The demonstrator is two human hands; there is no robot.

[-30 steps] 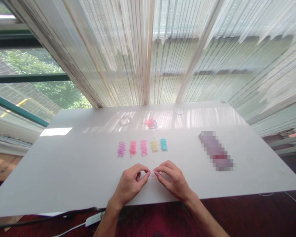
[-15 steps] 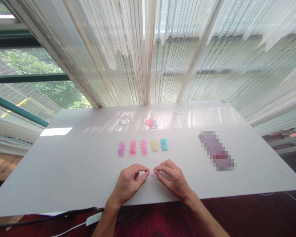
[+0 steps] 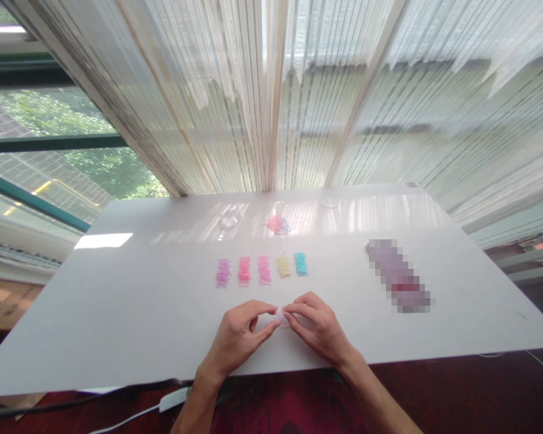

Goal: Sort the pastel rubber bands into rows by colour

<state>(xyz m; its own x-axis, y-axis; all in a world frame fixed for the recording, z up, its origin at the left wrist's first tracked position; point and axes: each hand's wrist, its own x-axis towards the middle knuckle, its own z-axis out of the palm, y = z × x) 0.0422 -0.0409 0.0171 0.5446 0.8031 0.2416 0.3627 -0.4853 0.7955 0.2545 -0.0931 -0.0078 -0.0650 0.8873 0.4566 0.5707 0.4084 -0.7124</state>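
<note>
My left hand [image 3: 239, 331] is low in the middle of the table, its thumb and index finger a little apart beside a small, pale lilac bunch of thin bands [image 3: 281, 319]. My right hand [image 3: 315, 325] faces it from the other side, with its fingertips pinched at that bunch. Just beyond my hands lies a row of small bundles of thin bands: purple [image 3: 223, 273], coral pink [image 3: 244, 272], light pink [image 3: 264, 270], yellow [image 3: 283, 266] and turquoise [image 3: 301, 264]. A loose pile of mixed pink and blue bands [image 3: 279, 225] sits farther back.
A clear round container [image 3: 230, 219] and a clear disc [image 3: 330, 202] lie near the back of the white table [image 3: 117, 301]. A blurred-out purple object [image 3: 398, 277] rests on the right. A white power strip [image 3: 174, 399] hangs by the front edge, before a striped curtain [image 3: 235, 120] behind.
My left thumb and index finger have parted from their pinch and shifted slightly right, towards my right hand. My right hand stays in nearly the same place.
</note>
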